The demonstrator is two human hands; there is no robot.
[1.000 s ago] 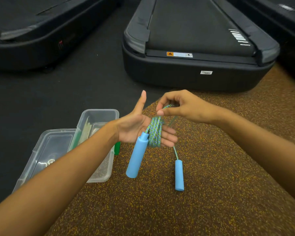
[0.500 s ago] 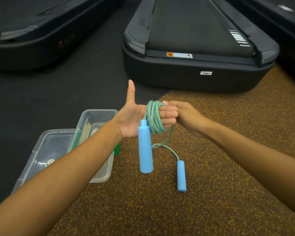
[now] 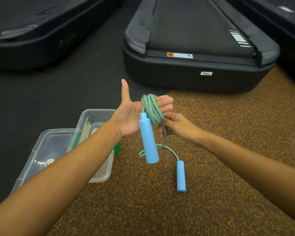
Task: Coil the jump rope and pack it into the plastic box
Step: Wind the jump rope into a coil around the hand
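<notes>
The green-and-blue jump rope (image 3: 151, 109) is wound in several turns around the fingers of my left hand (image 3: 131, 114), which is held flat with the thumb up. One light blue handle (image 3: 148, 139) hangs down from the coil under the palm. My right hand (image 3: 175, 128) pinches the loose strand just below the coil. That strand loops down to the second blue handle (image 3: 180, 176), which lies on the speckled mat. The clear plastic box (image 3: 99, 114) stands open on the floor to the left, partly behind my left forearm.
The box's clear lid (image 3: 46, 150) lies beside it on the left. A small green object (image 3: 117, 148) shows at the box's right edge. A black treadmill (image 3: 194, 72) stands straight ahead, another treadmill (image 3: 32, 46) at the left. The brown speckled mat (image 3: 211, 193) covers the floor below.
My right hand has come down from the top of the coil, around behind my left fingers, to below it, laying another turn of rope. The left fingers have straightened out.
</notes>
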